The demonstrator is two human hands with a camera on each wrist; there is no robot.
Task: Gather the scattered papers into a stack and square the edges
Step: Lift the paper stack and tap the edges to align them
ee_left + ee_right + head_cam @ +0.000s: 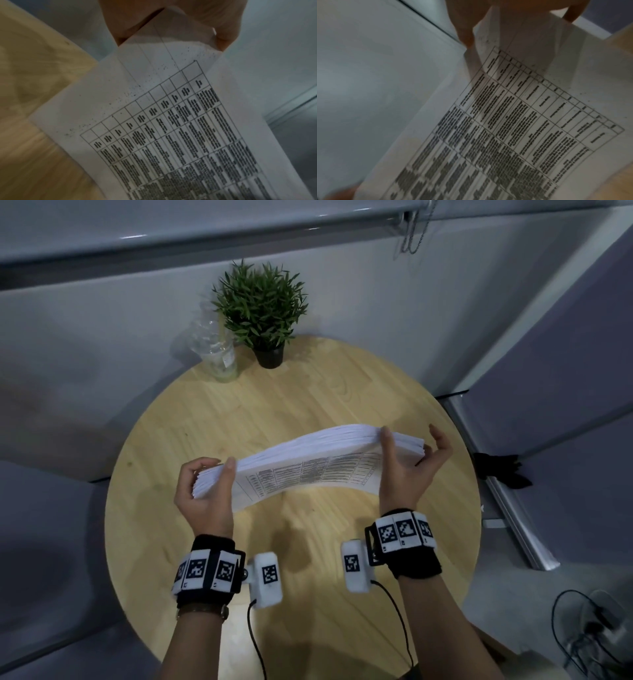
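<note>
1. We hold the stack of papers [329, 460] in the air above the middle of the round worktop [205, 419], one end in each hand, with the sheet facing us showing a printed table.
2. Our left hand [205, 491] grips its end with the thumb on the near face and the fingers [190, 470] curled round behind; our right hand [407, 467] has the thumb over the top edge, but its fingers are spread loose past the far end, so that grip looks light to us.
3. The stack sags in the middle. If the right hand lets go further, we judge that loose sheets could slide out and fan across the worktop.
4. The edges at the left end look stepped rather than flush; tapping at a tilt would likely drive them further askew.
5. A plastic bottle [219, 350] and a potted plant [263, 309] stand at the far edge, well apart from the papers.
6. The lower edge of the stack is hidden behind its own face, so we cannot tell whether it touches the worktop.
7. Both wrist views are blurred; the printed text cannot be read, and the fingertips behind the paper are out of sight.
</note>
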